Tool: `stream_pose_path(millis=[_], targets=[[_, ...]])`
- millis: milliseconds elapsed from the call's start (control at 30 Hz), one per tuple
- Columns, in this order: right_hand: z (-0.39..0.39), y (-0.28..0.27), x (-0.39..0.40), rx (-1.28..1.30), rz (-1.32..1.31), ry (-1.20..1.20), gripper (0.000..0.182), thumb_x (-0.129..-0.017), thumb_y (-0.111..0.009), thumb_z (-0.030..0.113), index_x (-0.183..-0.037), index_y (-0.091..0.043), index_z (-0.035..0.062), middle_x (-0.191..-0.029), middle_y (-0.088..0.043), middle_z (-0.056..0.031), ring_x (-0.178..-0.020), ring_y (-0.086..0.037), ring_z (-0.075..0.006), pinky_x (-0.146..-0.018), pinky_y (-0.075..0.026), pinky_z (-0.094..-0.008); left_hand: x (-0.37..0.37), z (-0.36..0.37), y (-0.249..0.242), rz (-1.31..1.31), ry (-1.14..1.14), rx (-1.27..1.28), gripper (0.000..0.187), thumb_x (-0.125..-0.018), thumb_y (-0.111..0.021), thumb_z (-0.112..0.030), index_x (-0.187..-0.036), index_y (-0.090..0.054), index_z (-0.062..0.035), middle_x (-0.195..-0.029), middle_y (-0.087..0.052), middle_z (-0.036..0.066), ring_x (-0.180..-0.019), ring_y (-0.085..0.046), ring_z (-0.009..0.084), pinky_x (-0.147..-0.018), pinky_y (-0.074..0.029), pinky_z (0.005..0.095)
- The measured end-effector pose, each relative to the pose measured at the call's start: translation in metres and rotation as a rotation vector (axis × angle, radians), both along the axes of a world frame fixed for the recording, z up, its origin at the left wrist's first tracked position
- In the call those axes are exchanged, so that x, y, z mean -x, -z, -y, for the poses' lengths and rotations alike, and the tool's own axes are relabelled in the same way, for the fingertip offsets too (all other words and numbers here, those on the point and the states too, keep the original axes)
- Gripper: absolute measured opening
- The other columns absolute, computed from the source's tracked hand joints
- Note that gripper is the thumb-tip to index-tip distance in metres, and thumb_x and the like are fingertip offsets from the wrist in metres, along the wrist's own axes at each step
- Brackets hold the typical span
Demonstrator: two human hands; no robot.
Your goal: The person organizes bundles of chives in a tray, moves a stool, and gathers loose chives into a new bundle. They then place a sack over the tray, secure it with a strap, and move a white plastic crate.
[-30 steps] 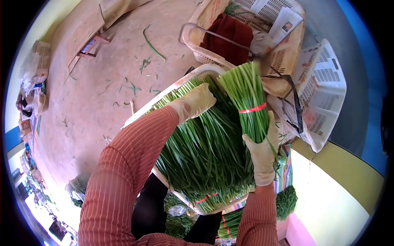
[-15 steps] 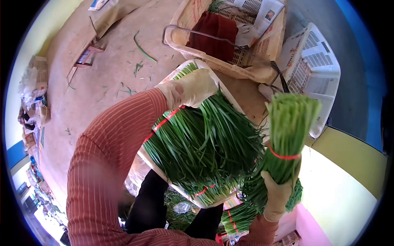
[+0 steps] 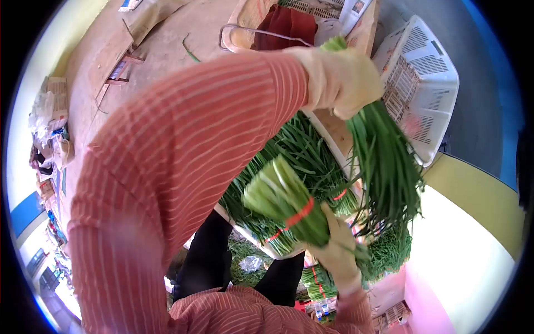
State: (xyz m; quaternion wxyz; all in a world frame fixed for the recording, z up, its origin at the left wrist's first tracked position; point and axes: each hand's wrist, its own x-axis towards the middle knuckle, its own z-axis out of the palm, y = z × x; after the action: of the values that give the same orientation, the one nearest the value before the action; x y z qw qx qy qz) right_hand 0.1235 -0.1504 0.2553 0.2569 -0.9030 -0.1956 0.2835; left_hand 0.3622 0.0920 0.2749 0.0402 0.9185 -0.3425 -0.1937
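The left arm in its red-and-white striped sleeve (image 3: 183, 150) now fills the middle of the view; half a second ago it lay low over the white plastic crate of green chive bundles (image 3: 303, 147). Its gloved left hand (image 3: 339, 78) has risen clear of the crate, fingers clamped on the top of a loose hanging bunch of long green chives (image 3: 386, 167). The gloved right hand (image 3: 334, 250) has swung its red-banded chive bundle (image 3: 286, 203) from out at the right to the near edge of the crate, cut ends toward the camera, fingers wrapped round its leafy part. Two bunches are in hand at once, likely being sorted or swapped.

Beyond lies a bare reddish-brown floor (image 3: 161, 55), an empty white slatted crate (image 3: 423, 89) at far right, and a cream basket holding a dark red cloth (image 3: 286, 25).
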Motion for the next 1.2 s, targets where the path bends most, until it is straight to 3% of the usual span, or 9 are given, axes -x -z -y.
stream_pose_path(millis=[100, 367, 600, 967, 1067, 1100, 1133, 1167, 1200], targets=[[-0.045, 0.068, -0.033, -0.008, 0.155, 0.017, 0.093, -0.061, -0.087, 0.022, -0.144, -0.047, 0.0099, -0.099, -0.061, -0.0173, -0.087, -0.061, -0.0364, -0.078, -0.051, -0.0462, -0.003, -0.022, -0.011, 0.165, -0.002, 0.062, 0.026, -0.068, -0.076, -0.022, -0.089, -0.073, -0.0069, -0.081, -0.071, 0.014, -0.079, -0.07, 0.034, -0.067, -0.056, 0.0435], [-0.157, 0.219, -0.102, 0.105, 0.35, -0.007, 0.093, -0.059, -0.089, 0.027, -0.141, -0.047, 0.0121, -0.086, -0.06, -0.014, -0.073, -0.062, -0.0322, -0.066, -0.052, -0.0454, 0.016, -0.072, -0.001, 0.037, -0.257, -0.151, 0.025, -0.072, -0.074, -0.021, -0.095, -0.075, -0.0113, -0.087, -0.073, 0.01, -0.085, -0.071, 0.0304, -0.072, -0.056, 0.0425], [-0.168, 0.241, -0.083, 0.203, 0.189, 0.031, 0.1, -0.062, -0.088, 0.027, -0.149, -0.039, 0.016, -0.097, -0.061, -0.0172, -0.086, -0.063, -0.0354, -0.075, -0.053, -0.046, 0.036, -0.105, 0.038, 0.029, -0.212, 0.028, 0.034, -0.066, -0.081, -0.019, -0.098, -0.072, -0.0109, -0.083, -0.07, 0.009, -0.084, -0.07, 0.0328, -0.072, -0.056, 0.0431], [-0.166, 0.256, -0.085, 0.23, 0.099, -0.158, 0.105, -0.064, -0.086, 0.037, -0.151, -0.032, 0.016, -0.098, -0.06, -0.0161, -0.089, -0.063, -0.035, -0.077, -0.052, -0.0471, 0.043, -0.113, 0.065, 0.033, -0.129, -0.017, 0.032, -0.06, -0.08, -0.018, -0.088, -0.071, -0.0056, -0.08, -0.068, 0.009, -0.081, -0.07, 0.0323, -0.067, -0.055, 0.0415], [-0.169, 0.217, -0.071, 0.175, 0.36, -0.157, 0.104, -0.073, -0.08, 0.039, -0.153, -0.024, 0.0018, -0.124, -0.054, -0.026, -0.115, -0.053, -0.0383, -0.095, -0.045, -0.0477, 0.043, -0.109, 0.081, 0.198, -0.084, 0.053, 0.027, -0.058, -0.079, -0.017, -0.082, -0.069, -0.0077, -0.077, -0.067, 0.007, -0.08, -0.067, 0.0303, -0.067, -0.054, 0.0391], [-0.17, 0.183, -0.062, 0.252, 0.416, -0.235, 0.096, -0.079, -0.076, 0.035, -0.151, -0.026, -0.0042, -0.137, -0.046, -0.0299, -0.129, -0.043, -0.0409, -0.104, -0.039, -0.0501, 0.043, -0.109, 0.08, 0.183, -0.071, 0.016, 0.027, -0.058, -0.079, -0.017, -0.082, -0.069, -0.0078, -0.077, -0.067, 0.006, -0.083, -0.067, 0.0296, -0.07, -0.054, 0.0382], [-0.169, 0.149, -0.049, 0.116, 0.507, -0.243, 0.081, -0.084, -0.073, 0.034, -0.145, -0.036, -0.005, -0.133, -0.051, -0.0301, -0.124, -0.052, -0.0397, -0.101, -0.044, -0.0478, 0.044, -0.109, 0.079, 0.166, -0.056, -0.021, 0.027, -0.059, -0.08, -0.017, -0.082, -0.069, -0.0078, -0.077, -0.067, 0.006, -0.086, -0.066, 0.029, -0.072, -0.054, 0.0372], [-0.178, 0.096, -0.053, 0.125, 0.156, -0.258, 0.061, -0.085, -0.074, 0.027, -0.132, -0.051, -0.0055, -0.12, -0.062, -0.0274, -0.107, -0.064, -0.0371, -0.092, -0.051, -0.0428, 0.047, -0.111, 0.081, 0.246, -0.056, 0.091, 0.023, -0.059, -0.08, -0.018, -0.077, -0.069, -0.0083, -0.077, -0.067, 0.003, -0.088, -0.065, 0.0266, -0.074, -0.053, 0.0347], [-0.171, 0.062, -0.056, -0.23, 0.156, -0.19, 0.045, -0.084, -0.075, 0.017, -0.12, -0.059, -0.005, -0.104, -0.069, -0.0232, -0.091, -0.069, -0.0358, -0.084, -0.055, -0.0385, 0.048, -0.107, 0.08, 0.249, -0.045, 0.106, 0.023, -0.059, -0.08, -0.018, -0.077, -0.069, -0.0083, -0.077, -0.067, 0.003, -0.088, -0.065, 0.0266, -0.074, -0.053, 0.0347]])
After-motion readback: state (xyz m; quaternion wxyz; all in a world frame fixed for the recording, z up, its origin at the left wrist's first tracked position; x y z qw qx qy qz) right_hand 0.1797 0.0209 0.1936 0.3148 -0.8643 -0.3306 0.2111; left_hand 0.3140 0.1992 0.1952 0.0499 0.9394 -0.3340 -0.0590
